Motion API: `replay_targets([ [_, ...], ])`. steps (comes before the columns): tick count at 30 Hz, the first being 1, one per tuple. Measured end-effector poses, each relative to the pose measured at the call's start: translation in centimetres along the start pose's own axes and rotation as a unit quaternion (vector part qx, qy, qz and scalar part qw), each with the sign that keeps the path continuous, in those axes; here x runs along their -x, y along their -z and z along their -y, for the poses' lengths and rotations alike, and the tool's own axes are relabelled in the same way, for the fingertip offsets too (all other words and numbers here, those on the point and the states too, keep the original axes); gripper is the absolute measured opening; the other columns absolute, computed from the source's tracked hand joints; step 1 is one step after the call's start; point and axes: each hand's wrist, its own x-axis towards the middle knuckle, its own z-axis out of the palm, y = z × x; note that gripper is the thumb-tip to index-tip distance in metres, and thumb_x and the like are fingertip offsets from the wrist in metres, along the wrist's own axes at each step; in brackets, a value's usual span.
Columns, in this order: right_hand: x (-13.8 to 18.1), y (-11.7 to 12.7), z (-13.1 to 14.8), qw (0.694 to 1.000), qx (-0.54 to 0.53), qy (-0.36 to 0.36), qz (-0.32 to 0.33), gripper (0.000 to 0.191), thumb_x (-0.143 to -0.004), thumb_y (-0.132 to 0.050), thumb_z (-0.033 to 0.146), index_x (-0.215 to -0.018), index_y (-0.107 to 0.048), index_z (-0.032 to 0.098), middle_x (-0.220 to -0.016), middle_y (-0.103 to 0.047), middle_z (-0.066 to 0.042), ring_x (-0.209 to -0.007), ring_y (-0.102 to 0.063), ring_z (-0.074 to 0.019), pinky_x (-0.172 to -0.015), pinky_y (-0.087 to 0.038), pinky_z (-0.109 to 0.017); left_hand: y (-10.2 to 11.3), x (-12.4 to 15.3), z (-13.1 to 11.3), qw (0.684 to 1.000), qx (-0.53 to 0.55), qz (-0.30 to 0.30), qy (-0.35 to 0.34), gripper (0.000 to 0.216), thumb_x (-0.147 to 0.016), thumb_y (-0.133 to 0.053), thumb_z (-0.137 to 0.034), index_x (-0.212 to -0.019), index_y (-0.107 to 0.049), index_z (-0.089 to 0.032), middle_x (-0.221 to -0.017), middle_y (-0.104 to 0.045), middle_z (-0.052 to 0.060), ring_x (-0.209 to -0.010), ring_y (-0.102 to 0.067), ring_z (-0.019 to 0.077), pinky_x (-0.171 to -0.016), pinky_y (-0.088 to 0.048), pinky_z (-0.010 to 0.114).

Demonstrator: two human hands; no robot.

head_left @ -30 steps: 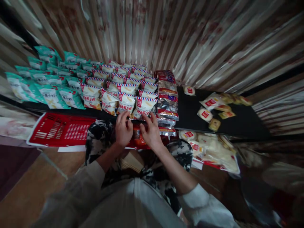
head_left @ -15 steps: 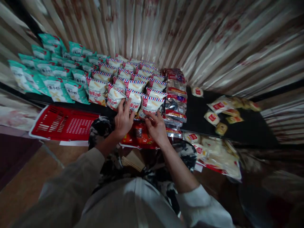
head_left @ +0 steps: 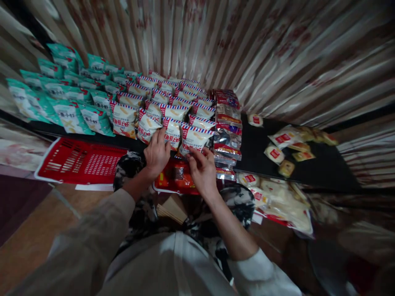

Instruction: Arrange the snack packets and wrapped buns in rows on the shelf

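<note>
- Clock read from between the hands, 12 straight ahead, away from the body.
- White bags (head_left: 177, 111), striped along the top edge: packed in rows on the black table (head_left: 253, 154), from 11 to 1 o'clock, mostly upright.
- Left hand (head_left: 157, 153): at 10 o'clock, fingers loosely bent, not closed round anything. Fingertips lay against the front row, by the middle bag (head_left: 173, 131) and the bag just to its 9 o'clock.
- Right hand (head_left: 203, 169): at 3 o'clock, thumb and forefinger drawn near each other at the lower edge of the right bag (head_left: 196, 137). Could not tell whether they pinched it.
- Teal bags (head_left: 69, 115): grouped at 10 o'clock, next to the white ones.
- Silver packs (head_left: 228, 142): stacked at 2 o'clock, just beside the right bag.
- Round packs (head_left: 274, 153) and yellow packs (head_left: 304, 156): scattered toward 3 o'clock on the table.
- Orange packet (head_left: 179, 174): at 6 o'clock, low, below the table edge.
- Red basket (head_left: 101, 162): at 9 o'clock, below the table edge.
- Curtain (head_left: 200, 45): at 12 o'clock, behind the rows.
</note>
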Motion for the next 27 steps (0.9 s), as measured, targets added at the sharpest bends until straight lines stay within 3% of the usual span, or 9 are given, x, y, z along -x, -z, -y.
replay_targets([
  [5,0.4,0.2,0.0,1.0,-0.021,-0.004,-0.001,0.03,-0.087,-0.049,0.032,-0.109,-0.068,0.021,-0.124,-0.046,-0.011,-0.12,-0.049,-0.0248,-0.101,-0.046,-0.044,0.0,-0.2,-0.4,1.0,-0.022,0.009,-0.001,0.06,-0.087,-0.048,-0.048,-0.137,-0.039,-0.016,-0.131,-0.054,0.013,-0.11,-0.059,0.0277,-0.08,-0.053,0.031],
  [10,0.9,0.3,-0.2,1.0,-0.015,-0.001,-0.001,0.032,-0.088,-0.048,0.029,-0.113,-0.066,0.022,-0.125,-0.045,-0.011,-0.12,-0.049,-0.0235,-0.1,-0.048,-0.042,-0.6,-0.2,-0.4,1.0,-0.019,0.003,0.002,0.061,-0.088,-0.046,-0.051,-0.137,-0.039,-0.016,-0.129,-0.055,0.014,-0.108,-0.059,0.0282,-0.079,-0.053,0.03],
  [15,1.2,-0.1,-0.1,1.0,-0.012,0.006,-0.002,0.032,-0.088,-0.046,0.025,-0.114,-0.064,0.023,-0.128,-0.043,-0.01,-0.108,-0.058,-0.0204,-0.103,-0.045,-0.042,-0.8,-0.4,0.4,1.0,0.017,0.005,-0.008,0.058,-0.089,-0.044,-0.048,-0.136,-0.037,-0.015,-0.129,-0.053,0.015,-0.108,-0.059,0.0277,-0.083,-0.051,0.032],
  [27,0.9,-0.4,0.2,0.998,-0.053,0.003,-0.019,0.031,-0.09,-0.045,0.027,-0.114,-0.063,0.019,-0.127,-0.04,-0.012,-0.089,-0.066,-0.0158,-0.096,-0.051,-0.038,-0.5,-1.1,1.9,0.997,0.064,0.03,-0.029,0.055,-0.086,-0.052,-0.031,-0.135,-0.037,-0.012,-0.124,-0.055,0.016,-0.107,-0.059,0.0276,-0.089,-0.05,0.038],
])
